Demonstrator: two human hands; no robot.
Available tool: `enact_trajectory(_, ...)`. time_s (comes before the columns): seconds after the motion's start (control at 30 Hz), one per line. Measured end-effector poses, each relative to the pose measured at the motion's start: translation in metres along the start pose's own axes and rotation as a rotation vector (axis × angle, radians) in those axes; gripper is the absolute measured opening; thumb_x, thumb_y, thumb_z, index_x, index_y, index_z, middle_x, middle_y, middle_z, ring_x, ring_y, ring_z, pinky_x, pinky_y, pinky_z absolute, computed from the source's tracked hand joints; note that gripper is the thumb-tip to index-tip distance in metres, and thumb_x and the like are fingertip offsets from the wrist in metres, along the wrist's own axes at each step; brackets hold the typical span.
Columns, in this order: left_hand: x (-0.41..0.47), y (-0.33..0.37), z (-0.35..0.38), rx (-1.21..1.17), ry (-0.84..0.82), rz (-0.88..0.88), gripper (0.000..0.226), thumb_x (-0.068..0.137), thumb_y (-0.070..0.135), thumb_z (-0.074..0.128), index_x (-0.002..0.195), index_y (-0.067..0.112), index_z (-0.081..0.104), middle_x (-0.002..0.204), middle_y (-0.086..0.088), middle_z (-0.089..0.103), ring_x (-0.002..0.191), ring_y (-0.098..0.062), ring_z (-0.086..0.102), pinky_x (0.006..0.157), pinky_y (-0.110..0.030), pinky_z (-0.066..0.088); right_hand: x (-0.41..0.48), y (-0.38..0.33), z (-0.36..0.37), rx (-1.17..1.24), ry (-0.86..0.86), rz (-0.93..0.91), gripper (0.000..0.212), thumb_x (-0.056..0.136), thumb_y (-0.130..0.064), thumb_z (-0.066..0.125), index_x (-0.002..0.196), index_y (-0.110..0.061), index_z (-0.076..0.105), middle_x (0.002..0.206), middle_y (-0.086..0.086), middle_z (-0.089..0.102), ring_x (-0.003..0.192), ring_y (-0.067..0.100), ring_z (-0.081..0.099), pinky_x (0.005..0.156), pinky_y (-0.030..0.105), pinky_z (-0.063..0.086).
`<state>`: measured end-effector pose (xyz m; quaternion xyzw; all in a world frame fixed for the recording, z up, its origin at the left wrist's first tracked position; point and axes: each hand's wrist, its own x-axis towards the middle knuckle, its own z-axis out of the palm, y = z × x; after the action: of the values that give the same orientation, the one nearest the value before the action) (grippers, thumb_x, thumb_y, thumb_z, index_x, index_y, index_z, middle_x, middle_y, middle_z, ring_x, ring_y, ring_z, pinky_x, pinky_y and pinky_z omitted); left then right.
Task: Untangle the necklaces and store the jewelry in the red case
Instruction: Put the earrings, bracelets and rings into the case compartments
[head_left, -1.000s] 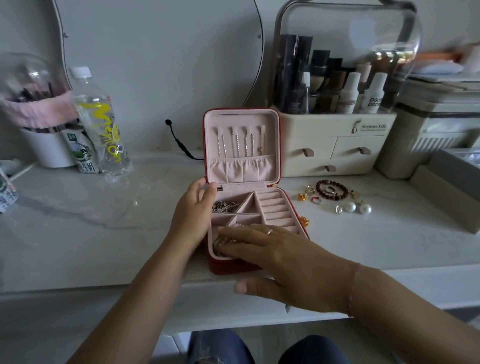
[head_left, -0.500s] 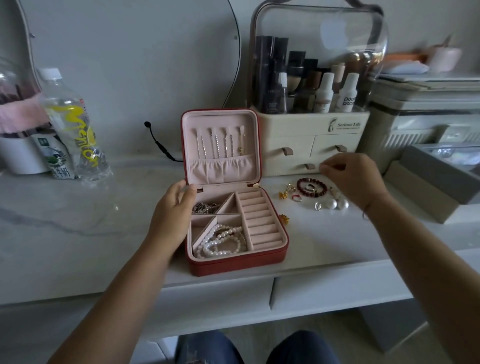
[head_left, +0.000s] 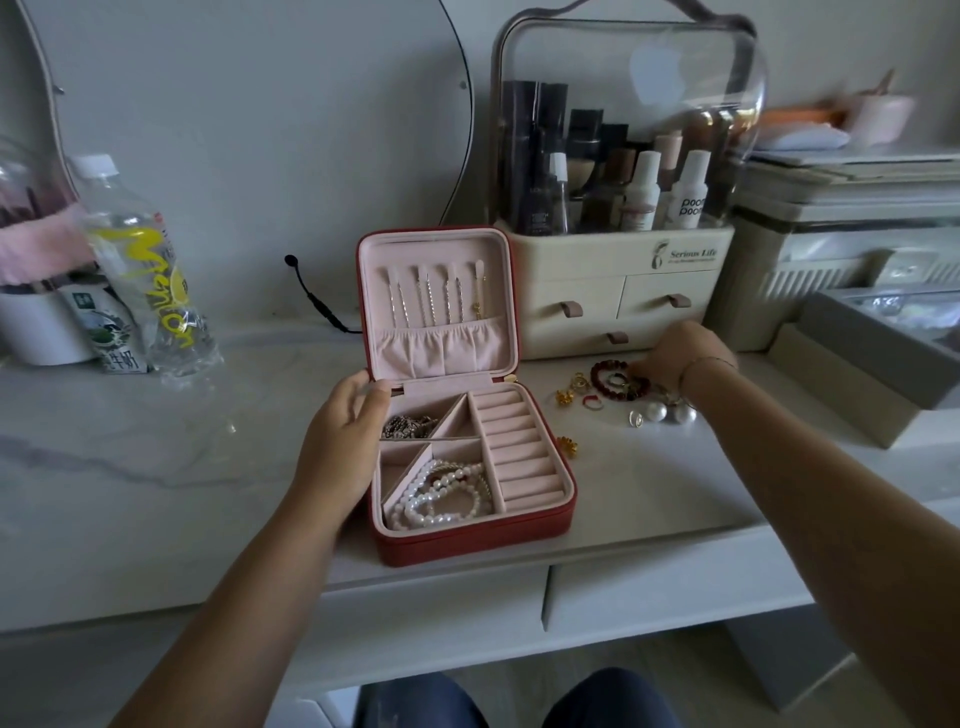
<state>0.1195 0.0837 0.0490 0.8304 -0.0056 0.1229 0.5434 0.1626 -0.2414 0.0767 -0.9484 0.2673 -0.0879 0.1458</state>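
The red case (head_left: 467, 543) stands open near the front edge of the pale marbled worktop (head_left: 156, 457), its pink-lined lid (head_left: 498, 291) upright at the back. Thin strands (head_left: 431, 296) hang in a row inside the lid, their lower ends tucked into a gathered pouch. A pearl necklace (head_left: 441, 493) lies coiled in the front left compartment, and a dark, silvery tangle of chain (head_left: 408, 426) fills the back left one. The ridged ring rolls (head_left: 519, 447) run down the right side.

The left hand (head_left: 343, 441) rests against the case's left wall, relaxed, thumb tip at the back left corner by the hinge. The right hand (head_left: 675, 353) reaches across to the loose jewelry to the right of the case, fingers curled down onto a dark red bead bracelet (head_left: 602, 384); whether they pinch it cannot be told.

Around the bracelet lie gold earrings (head_left: 565, 397), a small red ring (head_left: 592, 401) and two pearl earrings (head_left: 670, 412). One more gold piece (head_left: 568, 446) sits just beside the case's right wall.

Behind stands a cream cosmetics organiser (head_left: 618, 291) with drawers and a clear dome over its bottles. A clear water bottle (head_left: 150, 275) and a small carton (head_left: 111, 332) stand at far left.
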Motion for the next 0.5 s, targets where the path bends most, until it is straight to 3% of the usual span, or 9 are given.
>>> enact_trajectory(0.13, 0.001, -0.001, 0.0, -0.006, -0.003, -0.008, 0.045, 0.1, 0.035, 0.045, 0.14, 0.015, 0.047, 0.14, -0.004, 0.053, 0.122, -0.014, 0.048, 0.092, -0.024, 0.031, 0.007, -0.001, -0.002, 0.046, -0.045, -0.057, 0.037, 0.082, -0.042, 0.063, 0.085, -0.006, 0.059, 0.07, 0.004, 0.054, 0.062, 0.017, 0.05, 0.059, 0.028, 0.041)
enact_trajectory(0.2, 0.001, -0.001, 0.001, -0.01, -0.003, -0.01, 0.045, 0.1, 0.036, 0.045, 0.14, 0.015, 0.046, 0.139, -0.004, 0.053, 0.117, -0.01, 0.048, 0.092, -0.023, 0.031, 0.011, -0.001, -0.008, 0.17, -0.085, -0.087, 0.038, 0.078, -0.046, 0.066, 0.096, -0.013, 0.059, 0.084, 0.004, 0.056, 0.071, 0.018, 0.051, 0.066, 0.029, 0.04)
enact_trajectory(0.27, 0.001, -0.001, 0.001, -0.006, -0.007, -0.006, 0.046, 0.1, 0.036, 0.044, 0.141, 0.015, 0.046, 0.139, -0.004, 0.053, 0.111, -0.007, 0.046, 0.092, -0.023, 0.031, 0.006, -0.003, -0.019, 0.395, -0.096, -0.105, 0.027, 0.075, -0.043, 0.072, 0.083, -0.027, 0.051, 0.087, 0.003, 0.054, 0.071, 0.015, 0.048, 0.067, 0.028, 0.041)
enact_trajectory(0.4, 0.002, -0.003, 0.001, -0.012, -0.006, -0.009, 0.046, 0.1, 0.036, 0.044, 0.141, 0.015, 0.046, 0.138, -0.004, 0.054, 0.11, -0.006, 0.045, 0.091, -0.024, 0.031, -0.021, -0.012, -0.041, 0.587, -0.095, -0.217, 0.025, 0.082, -0.033, 0.069, 0.076, -0.009, 0.065, 0.072, 0.003, 0.059, 0.065, 0.011, 0.049, 0.06, 0.02, 0.039)
enact_trajectory(0.5, 0.001, -0.002, 0.001, -0.017, -0.009, -0.006, 0.045, 0.1, 0.036, 0.044, 0.139, 0.015, 0.047, 0.134, -0.002, 0.055, 0.109, -0.007, 0.046, 0.09, -0.024, 0.031, -0.051, -0.028, -0.058, 0.636, -0.115, -0.318, 0.025, 0.083, -0.035, 0.066, 0.075, -0.012, 0.067, 0.069, 0.002, 0.058, 0.066, 0.012, 0.048, 0.063, 0.023, 0.04)
